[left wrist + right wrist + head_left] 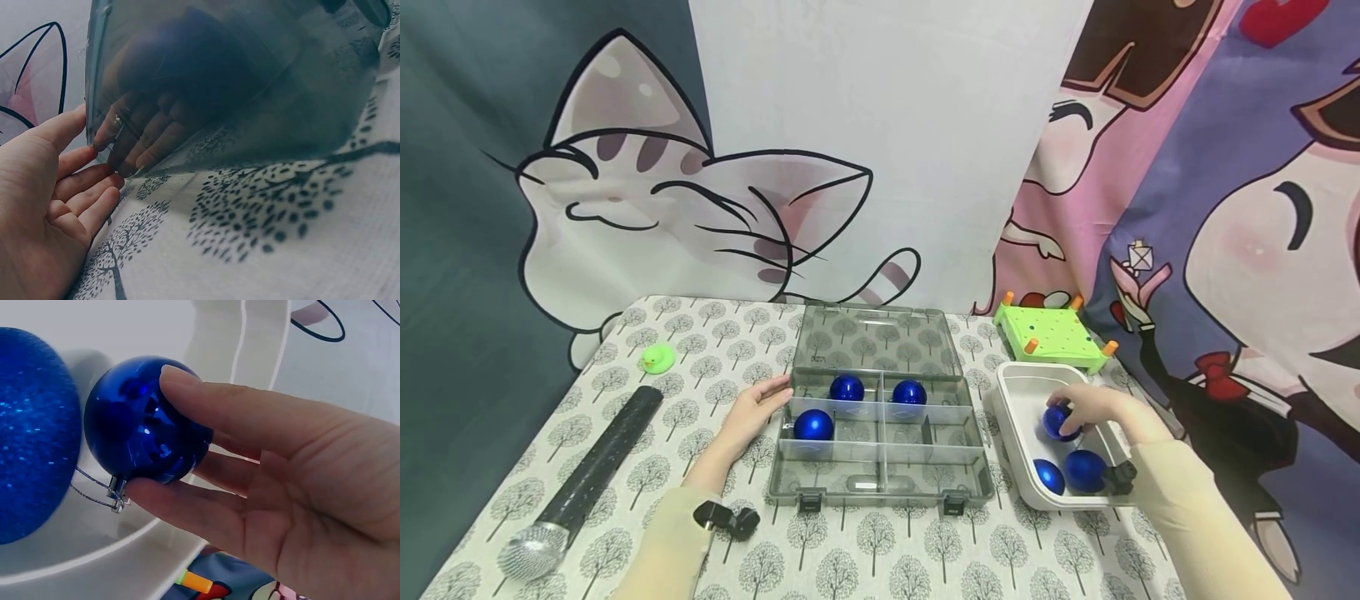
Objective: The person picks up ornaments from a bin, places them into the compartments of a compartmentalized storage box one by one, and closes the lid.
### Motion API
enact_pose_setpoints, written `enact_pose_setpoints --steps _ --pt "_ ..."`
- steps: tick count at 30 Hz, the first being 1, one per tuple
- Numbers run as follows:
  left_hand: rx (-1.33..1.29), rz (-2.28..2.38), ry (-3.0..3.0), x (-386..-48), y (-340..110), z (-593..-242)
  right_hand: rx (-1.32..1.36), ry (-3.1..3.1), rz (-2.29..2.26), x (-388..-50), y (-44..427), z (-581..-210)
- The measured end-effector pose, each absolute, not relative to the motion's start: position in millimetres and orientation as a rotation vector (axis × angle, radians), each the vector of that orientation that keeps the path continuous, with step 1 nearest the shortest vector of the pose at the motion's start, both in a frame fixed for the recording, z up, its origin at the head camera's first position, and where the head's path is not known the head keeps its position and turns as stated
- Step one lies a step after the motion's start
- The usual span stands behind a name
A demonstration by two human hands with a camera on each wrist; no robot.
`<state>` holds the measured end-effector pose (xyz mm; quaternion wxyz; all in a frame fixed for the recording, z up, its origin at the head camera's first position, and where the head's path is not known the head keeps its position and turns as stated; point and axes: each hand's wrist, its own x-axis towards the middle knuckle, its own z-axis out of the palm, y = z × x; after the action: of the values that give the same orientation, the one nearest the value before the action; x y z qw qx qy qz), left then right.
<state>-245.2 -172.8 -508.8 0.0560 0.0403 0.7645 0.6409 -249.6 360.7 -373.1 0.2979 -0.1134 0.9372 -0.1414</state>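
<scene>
My right hand (1099, 405) holds a shiny blue Christmas bauble (128, 415) inside the white bin (1013, 454), thumb on one side and fingers on the other. A silver cap and string loop show on that bauble in the right wrist view. Close by in the bin lie a glittery blue bauble (1086, 471) and a matte blue bauble (1048, 476). My left hand (747, 423) touches the left side of the clear grey compartment box (838, 477) with extended fingers. Its upper compartments hold two shiny baubles (847, 388); a matte bauble (813, 426) sits in the middle left one.
The box's lid (876, 342) lies opened backward. A black microphone (598, 467) and a green rubber duck (658, 358) are on the left of the tree-print tablecloth (838, 567). Behind the bin stands a green toy with orange pegs (1051, 333). Cartoon curtains (887, 150) hang behind.
</scene>
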Motion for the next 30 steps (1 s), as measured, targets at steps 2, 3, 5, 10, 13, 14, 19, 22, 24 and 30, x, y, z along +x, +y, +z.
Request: enact_pose_setpoints --steps 2,3,5,10,13,14,19,22,24,30 --pt "0.125 1.940 2.325 -245.1 -172.6 -508.9 -0.325 2.498 -0.385 -249.4 360.0 -369.8" --pt "0.127 1.938 2.327 -245.0 -172.7 -508.7 -0.335 2.509 -0.391 -249.1 359.1 -367.8" --pt "0.119 1.940 2.326 -244.9 -172.9 -508.1 -0.393 2.539 -0.390 -249.0 357.9 -364.2" --pt "0.102 1.929 2.325 -247.0 -173.1 -509.4 -0.571 2.648 -0.393 -249.2 356.1 -357.6" --pt "0.110 1.919 2.324 -248.6 -172.9 -511.1 -0.636 2.711 -0.420 -250.0 354.6 -355.2" --pt "0.110 1.922 2.322 -248.9 -172.8 -511.3 -0.652 2.728 -0.431 -250.3 353.7 -354.2" --pt "0.110 1.928 2.326 -247.2 -173.0 -510.2 -0.701 2.786 -0.506 -251.7 345.8 -347.2" --pt "0.112 1.939 2.323 -246.4 -173.6 -509.9 -0.720 2.824 -0.541 -253.3 340.0 -341.6" --pt "0.114 1.947 2.320 -246.3 -174.0 -510.1 -0.746 2.860 -0.551 -254.4 335.8 -337.9" --pt "0.103 1.924 2.337 -246.2 -173.6 -510.1 -0.811 2.932 -0.600 -256.7 321.4 -330.7"
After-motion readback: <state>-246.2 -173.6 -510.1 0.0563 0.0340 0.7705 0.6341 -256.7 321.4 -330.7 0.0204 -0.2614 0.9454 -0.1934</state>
